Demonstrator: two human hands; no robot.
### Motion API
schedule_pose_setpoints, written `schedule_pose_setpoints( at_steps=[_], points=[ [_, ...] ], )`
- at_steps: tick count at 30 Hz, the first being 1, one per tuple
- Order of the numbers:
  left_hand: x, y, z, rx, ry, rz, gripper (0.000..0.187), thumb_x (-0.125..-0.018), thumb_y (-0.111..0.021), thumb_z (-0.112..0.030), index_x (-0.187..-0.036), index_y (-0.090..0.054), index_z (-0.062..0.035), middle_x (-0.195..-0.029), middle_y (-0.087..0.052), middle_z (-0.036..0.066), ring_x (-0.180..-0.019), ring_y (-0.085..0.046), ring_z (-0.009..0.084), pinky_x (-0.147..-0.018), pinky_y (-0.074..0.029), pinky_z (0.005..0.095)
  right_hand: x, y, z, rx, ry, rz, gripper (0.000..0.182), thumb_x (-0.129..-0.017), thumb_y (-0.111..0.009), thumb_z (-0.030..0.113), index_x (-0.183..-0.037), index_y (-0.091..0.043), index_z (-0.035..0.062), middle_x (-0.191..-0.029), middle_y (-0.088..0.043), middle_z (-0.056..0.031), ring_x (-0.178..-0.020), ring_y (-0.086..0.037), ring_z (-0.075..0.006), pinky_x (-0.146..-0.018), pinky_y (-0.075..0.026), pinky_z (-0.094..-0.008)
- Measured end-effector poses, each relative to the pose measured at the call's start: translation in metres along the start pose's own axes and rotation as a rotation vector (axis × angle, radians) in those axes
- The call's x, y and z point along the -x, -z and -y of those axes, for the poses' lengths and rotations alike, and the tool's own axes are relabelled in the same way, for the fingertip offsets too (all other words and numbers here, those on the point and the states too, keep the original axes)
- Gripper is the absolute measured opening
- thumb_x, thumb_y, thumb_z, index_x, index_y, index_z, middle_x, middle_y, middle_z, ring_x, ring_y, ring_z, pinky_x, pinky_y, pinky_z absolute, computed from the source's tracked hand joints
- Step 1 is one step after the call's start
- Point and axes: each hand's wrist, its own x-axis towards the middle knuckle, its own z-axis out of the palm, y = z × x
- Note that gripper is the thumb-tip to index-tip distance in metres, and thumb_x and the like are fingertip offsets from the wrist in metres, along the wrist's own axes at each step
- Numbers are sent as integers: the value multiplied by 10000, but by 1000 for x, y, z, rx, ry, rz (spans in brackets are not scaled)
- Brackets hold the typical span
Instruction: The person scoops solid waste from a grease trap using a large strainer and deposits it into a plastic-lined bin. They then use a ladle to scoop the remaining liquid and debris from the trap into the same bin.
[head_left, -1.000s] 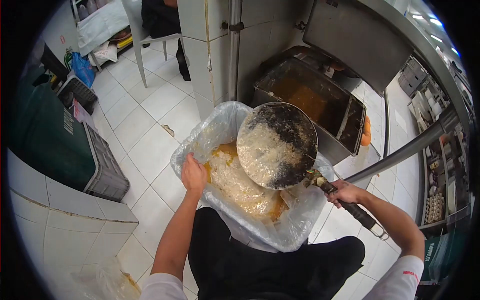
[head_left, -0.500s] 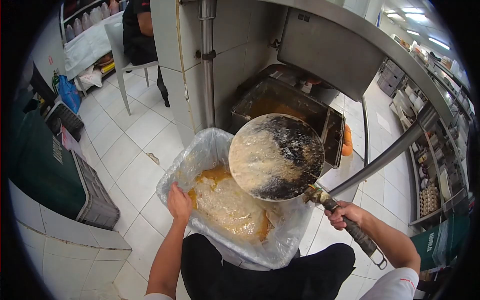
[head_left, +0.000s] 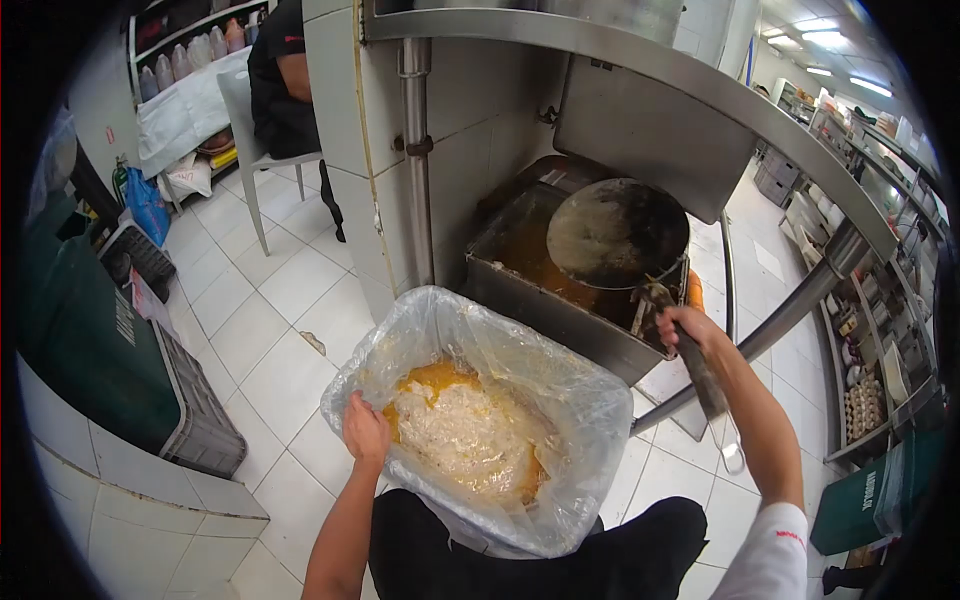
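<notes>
My right hand [head_left: 688, 328] is wrapped round the tape-bound handle of a round, long-handled skimmer [head_left: 610, 235]. Its dark, residue-smeared disc is held tilted over an open metal tank [head_left: 570, 325] of murky brown liquid. Between my knees stands a tub lined with a clear plastic bag [head_left: 590, 430]. Pale, greasy sludge [head_left: 460, 435] with orange liquid round its edges lies inside. At the tub's left rim, my left hand [head_left: 366, 428] is closed on the bagged edge.
A steel counter [head_left: 640, 40] with a metal leg [head_left: 416, 170] overhangs the tank. Against the tiled wall leans a metal panel [head_left: 640, 140]. Another person [head_left: 278, 85] sits on a chair at the upper left. A grey crate [head_left: 205, 420] stands left; shelves [head_left: 860, 340] line the right.
My right hand has moved the skimmer up and away from the tub to over the tank. Pale residue that covered much of its disc is now mostly gone. My left hand stays at the rim.
</notes>
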Motion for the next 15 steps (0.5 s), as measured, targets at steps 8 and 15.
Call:
schedule_pose_setpoints(
  at_steps=[8,15],
  points=[
    [1,0,-2,0,58,19,360,-697,-505,-27,-1050,-437,-18,-828,-558,132,-827,-523,313,-761,-399,414,-141,4,1,723,84,-303,159,-665,-585,117,-553,-589,4,-574,-601,-125,-565,-616,-172,-495,-476,-287],
    [2,2,-6,-2,57,7,366,-700,-507,-34,-1059,-438,-12,-822,-561,139,-834,-522,325,-760,-399,421,-133,-24,17,1688,123,-245,281,-681,-526,128,-894,-624,-26,-959,-600,-217,-928,-590,-296,-775,-484,-361]
  ],
)
